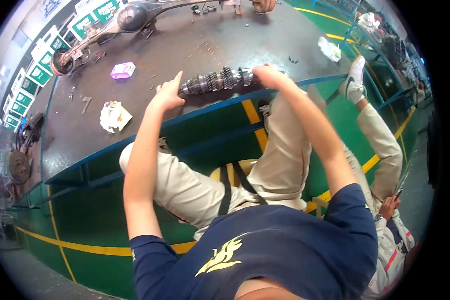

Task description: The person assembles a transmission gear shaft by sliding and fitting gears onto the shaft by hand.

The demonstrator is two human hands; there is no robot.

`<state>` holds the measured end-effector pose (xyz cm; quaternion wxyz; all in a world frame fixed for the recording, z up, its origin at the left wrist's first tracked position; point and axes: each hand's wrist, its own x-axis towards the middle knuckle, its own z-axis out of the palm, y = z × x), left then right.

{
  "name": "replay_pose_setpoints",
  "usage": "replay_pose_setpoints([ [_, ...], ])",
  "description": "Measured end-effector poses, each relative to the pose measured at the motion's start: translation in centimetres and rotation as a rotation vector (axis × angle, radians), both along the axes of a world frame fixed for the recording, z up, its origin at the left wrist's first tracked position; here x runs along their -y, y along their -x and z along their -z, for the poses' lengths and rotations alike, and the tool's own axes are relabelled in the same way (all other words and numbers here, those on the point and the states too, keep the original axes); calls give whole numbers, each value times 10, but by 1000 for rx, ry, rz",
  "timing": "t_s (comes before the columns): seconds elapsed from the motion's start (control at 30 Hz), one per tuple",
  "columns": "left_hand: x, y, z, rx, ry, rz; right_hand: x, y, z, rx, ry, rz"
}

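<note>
A transmission gear shaft (217, 81), its dark toothed gears stacked side by side, lies lengthwise near the front edge of the workbench (185, 55). At its narrow left end is my left hand (169, 96), fingers stretched out and apart, the index finger pointing away from me. My right hand (269, 76) is closed round the shaft's right end, and its fingers and palm partly hide that end. The shaft rests on the bench top between both hands.
Left of the hands lie a purple box (123, 70), a crumpled yellowish wrapper (115, 117) and a small metal piece (87, 104). An axle assembly (133, 18) spans the far side. White plastic (330, 49) sits at the right corner. A seated person's shoe (355, 80) touches the bench's right side.
</note>
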<state>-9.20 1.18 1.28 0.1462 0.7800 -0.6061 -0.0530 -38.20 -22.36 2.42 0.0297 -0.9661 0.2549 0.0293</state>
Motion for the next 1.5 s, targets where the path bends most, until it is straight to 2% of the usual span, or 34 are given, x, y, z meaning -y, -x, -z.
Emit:
replay_pose_setpoints([
  [0.1, 0, -9, 3, -19, -46, -53, -11, 1, -6, 56, -29, 14],
  [0.13, 3, -16, 7, 60, -88, -55, -6, -2, -4, 13, -30, -11],
  [0.17, 5, -21, 11, 18, -87, -61, -5, -2, 1, 14, -33, 4],
  [0.23, 5, -22, 9, -278, -54, -5, -3, -4, 6, 53, 15, 23],
  [0.33, 10, -23, 13, -144, -9, 27, 0, -5, 11, 86, -24, 33],
  [0.43, 22, -26, 23, -183, -74, -3, 12, -11, 26, 98, -22, 66],
  [0.53, 23, -20, 28, -90, -10, -6, 10, -9, 29, 127, -34, 76],
  [0.7, 20, -16, 26, -103, -18, -45, 10, -10, 31, 186, -43, 60],
  [0.8, 17, -16, 31, -3, 111, 33, 11, -9, 26, 200, -88, 114],
  [0.83, 11, -4, 27, 50, 150, -19, 10, -10, 26, 204, -97, 123],
  [0.97, 6, 8, 21, 63, 171, -22, 5, 0, 21, 229, -72, 241],
  [1.1, 5, 6, 18, 23, 143, -47, 4, 10, 23, 331, -58, 171],
  [1.2, 2, 5, 25, 62, 175, -34, 8, 14, 21, 307, -41, 92],
  [1.37, 3, 10, 16, 102, 141, -29, 2, 17, 7, 282, -135, 165],
  [1.43, 6, 3, 24, 107, 172, 27, 1, 14, 8, 266, -71, 153],
  [1.47, 3, 1, 34, 104, 276, 42, -14, 12, -4, 212, -111, 218],
  [1.5, -1, 9, 28, 52, 281, 49, -15, 10, 0, 153, -29, 237],
])
